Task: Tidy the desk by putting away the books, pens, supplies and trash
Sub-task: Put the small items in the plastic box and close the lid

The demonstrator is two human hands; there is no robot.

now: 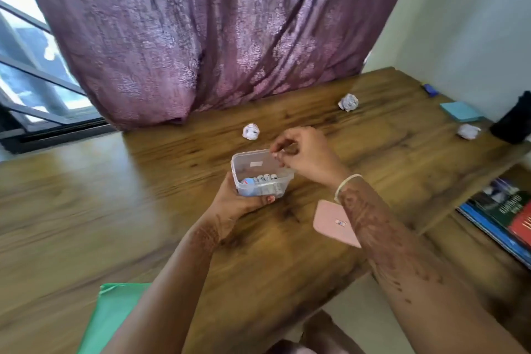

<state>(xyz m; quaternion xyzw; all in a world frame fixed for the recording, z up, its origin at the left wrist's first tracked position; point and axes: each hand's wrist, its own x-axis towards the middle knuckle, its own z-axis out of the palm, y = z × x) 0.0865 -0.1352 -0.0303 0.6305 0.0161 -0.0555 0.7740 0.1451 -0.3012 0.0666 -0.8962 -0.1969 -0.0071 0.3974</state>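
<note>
A clear, lidless rectangular plastic tub (260, 172) sits slightly tilted in the left hand (238, 205) over the middle of the desk (316, 123), with small white tubes and a blue-and-white roundish piece inside. A white crumpled paper ball (250, 131) lies just beyond it. A second paper ball (348, 102) is nearer the far edge, and a third paper ball (468, 131) lies by the right edge, near a light-blue square sticky-note pad (461, 111).
</note>
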